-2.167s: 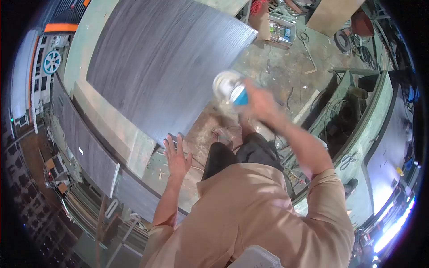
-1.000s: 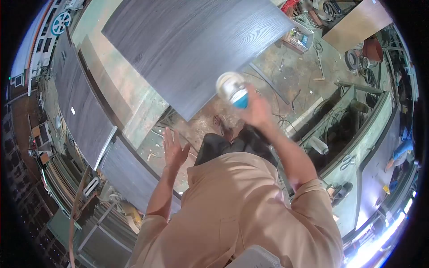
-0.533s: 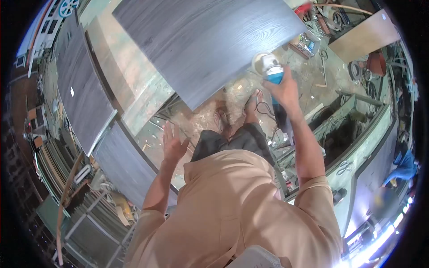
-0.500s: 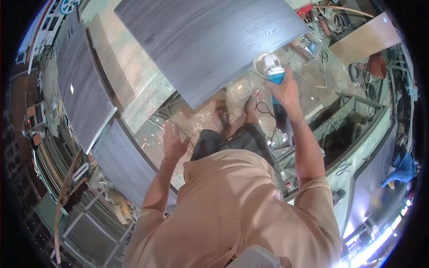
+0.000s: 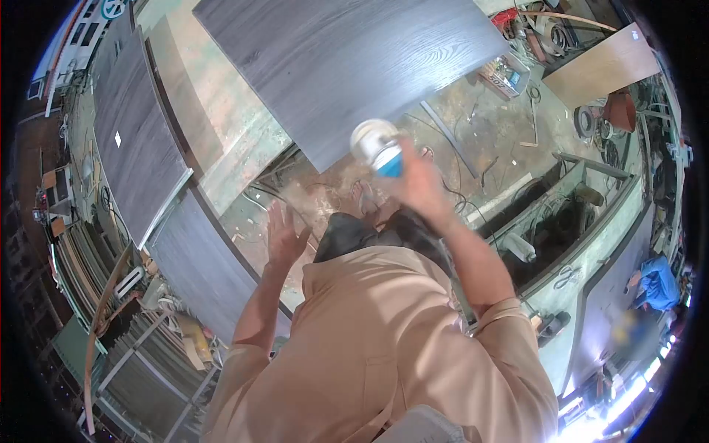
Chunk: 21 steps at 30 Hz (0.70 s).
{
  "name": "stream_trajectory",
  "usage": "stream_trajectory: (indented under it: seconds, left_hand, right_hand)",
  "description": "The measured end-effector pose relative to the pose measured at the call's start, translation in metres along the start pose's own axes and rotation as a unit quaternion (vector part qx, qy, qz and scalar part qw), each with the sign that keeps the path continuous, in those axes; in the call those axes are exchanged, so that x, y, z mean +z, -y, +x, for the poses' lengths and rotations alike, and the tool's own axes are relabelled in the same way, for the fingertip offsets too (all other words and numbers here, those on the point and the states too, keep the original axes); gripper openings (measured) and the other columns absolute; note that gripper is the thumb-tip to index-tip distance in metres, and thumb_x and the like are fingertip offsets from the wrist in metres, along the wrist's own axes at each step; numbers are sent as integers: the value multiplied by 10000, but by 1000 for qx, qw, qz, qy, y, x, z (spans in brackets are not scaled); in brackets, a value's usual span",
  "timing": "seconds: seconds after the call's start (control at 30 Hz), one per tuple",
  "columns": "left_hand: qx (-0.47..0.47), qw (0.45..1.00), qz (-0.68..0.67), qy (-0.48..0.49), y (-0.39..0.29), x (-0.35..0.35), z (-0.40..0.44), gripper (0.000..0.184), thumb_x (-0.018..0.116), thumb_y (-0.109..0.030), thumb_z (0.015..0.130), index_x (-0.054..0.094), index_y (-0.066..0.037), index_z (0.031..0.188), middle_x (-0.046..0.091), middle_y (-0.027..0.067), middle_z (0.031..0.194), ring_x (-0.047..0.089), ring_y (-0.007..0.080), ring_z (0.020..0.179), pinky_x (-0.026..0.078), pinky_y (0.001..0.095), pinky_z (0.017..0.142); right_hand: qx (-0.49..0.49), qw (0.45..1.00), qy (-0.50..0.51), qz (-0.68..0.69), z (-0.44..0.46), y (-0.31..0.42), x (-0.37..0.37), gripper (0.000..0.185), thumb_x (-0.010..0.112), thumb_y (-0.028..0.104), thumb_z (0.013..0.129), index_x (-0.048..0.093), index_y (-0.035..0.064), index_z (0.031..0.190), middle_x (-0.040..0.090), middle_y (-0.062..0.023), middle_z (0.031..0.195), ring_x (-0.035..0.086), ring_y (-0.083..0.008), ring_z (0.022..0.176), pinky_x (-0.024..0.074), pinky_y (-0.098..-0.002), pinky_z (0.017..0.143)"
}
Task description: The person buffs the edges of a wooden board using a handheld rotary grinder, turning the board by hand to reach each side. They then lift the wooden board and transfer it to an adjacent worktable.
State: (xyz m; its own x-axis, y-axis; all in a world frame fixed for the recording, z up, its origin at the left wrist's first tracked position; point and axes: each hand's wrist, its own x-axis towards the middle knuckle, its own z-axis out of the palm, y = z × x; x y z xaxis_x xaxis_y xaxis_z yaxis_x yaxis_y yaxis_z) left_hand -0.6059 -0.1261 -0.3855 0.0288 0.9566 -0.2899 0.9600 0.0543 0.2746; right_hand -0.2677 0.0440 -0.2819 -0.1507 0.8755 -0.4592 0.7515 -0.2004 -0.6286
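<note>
My right hand [image 5: 421,181] is wrapped around an angle grinder [image 5: 388,159] with a blue body, a silver-white head and a pale round disc. Both are smeared by motion. The tool hangs over the floor in front of my feet, close to the near edge of a large dark grey wood-grain board [image 5: 347,74]. My left hand [image 5: 284,236] is held in the air with its fingers spread and nothing in it, left of my thighs and nearest to a second grey board [image 5: 214,258].
Another dark board [image 5: 133,133] lies at the left. To the right stand a box of odds and ends [image 5: 509,77], a light wooden panel [image 5: 602,66] and an open frame [image 5: 624,192]. A cord [image 5: 461,203] trails by my feet. A person in blue [image 5: 659,284] is at far right.
My right hand has swung left and toward my body with the angle grinder, away from the board's right-hand corner. My left hand has stayed nearly still.
</note>
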Motion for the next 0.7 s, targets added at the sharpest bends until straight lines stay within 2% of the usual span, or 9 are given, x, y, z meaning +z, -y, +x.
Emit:
stream_trajectory:
  seconds: [0.1, 0.13, 0.2, 0.27, 0.33, 0.43, 0.5, 0.6, 0.7]
  left_hand:
    - [-17, 1000, -16, 5, 3, 5, -9, 874, 800, -362, 852, 386, -12, 1537, 248, 369, 1608, 264, 570, 1481, 358, 657, 1128]
    - [-22, 1000, -19, 1, 5, 6, -14, 874, 800, -362, 852, 386, -12, 1537, 248, 369, 1608, 264, 570, 1481, 358, 657, 1128]
    - [-52, 998, -27, 15, 5, 10, -22, 896, 801, -343, 845, 367, -17, 1557, 234, 351, 1624, 236, 558, 1500, 345, 666, 1140]
    - [-68, 996, -44, 30, 7, 13, -29, 895, 794, -332, 853, 358, -15, 1568, 214, 353, 1631, 222, 563, 1503, 309, 644, 1171]
    - [-86, 993, -59, 47, 9, 18, -36, 895, 787, -321, 861, 350, -13, 1578, 194, 356, 1639, 209, 568, 1507, 274, 623, 1202]
    - [-104, 991, -51, 65, 11, 20, -38, 891, 781, -323, 857, 356, -14, 1577, 189, 347, 1644, 204, 558, 1512, 280, 603, 1209]
    - [-107, 991, -43, 69, 9, 18, -37, 879, 772, -338, 865, 365, -13, 1573, 190, 347, 1644, 210, 548, 1514, 290, 586, 1211]
    - [-109, 991, -49, 61, 11, 13, -35, 868, 766, -340, 870, 372, -11, 1570, 195, 343, 1645, 213, 540, 1517, 291, 591, 1209]
    - [-102, 992, -61, 31, 21, 18, -40, 853, 755, -350, 877, 383, -8, 1563, 204, 343, 1643, 220, 548, 1512, 292, 591, 1206]
  right_hand:
    - [16, 995, -96, 26, 16, -34, -38, 792, 840, 366, 752, 472, 140, 1415, 722, -256, 1046, 701, -451, 1007, 545, -505, 855]
    - [11, 995, -95, 22, 19, -44, -45, 792, 840, 366, 752, 472, 140, 1415, 722, -256, 1046, 701, -451, 1007, 545, -505, 855]
    - [55, 977, -206, 20, 29, -56, -48, 727, 809, 330, 757, 502, 111, 1379, 742, -217, 986, 721, -427, 945, 558, -487, 818]
    - [38, 979, -201, 23, 27, -52, -39, 733, 810, 322, 752, 502, 109, 1382, 741, -220, 980, 720, -430, 939, 559, -487, 812]
    - [22, 981, -190, 29, 18, -42, -27, 740, 810, 314, 746, 501, 107, 1385, 740, -222, 975, 719, -433, 934, 560, -488, 806]
    - [4, 993, -89, 78, -1, -3, 11, 766, 859, 306, 740, 498, 91, 1381, 723, -241, 1085, 714, -399, 1001, 554, -452, 870]
    - [-33, 999, -17, 22, -9, 15, 44, 777, 851, 355, 761, 479, 109, 1398, 731, -235, 1075, 718, -414, 995, 558, -455, 882]
    - [-79, 995, 19, -55, -16, 27, 90, 789, 832, 405, 784, 455, 133, 1422, 734, -238, 1051, 714, -442, 992, 561, -479, 880]
    - [-55, 991, 64, -106, -23, 44, 89, 794, 818, 456, 798, 450, 137, 1425, 735, -241, 1057, 704, -466, 1004, 559, -515, 876]
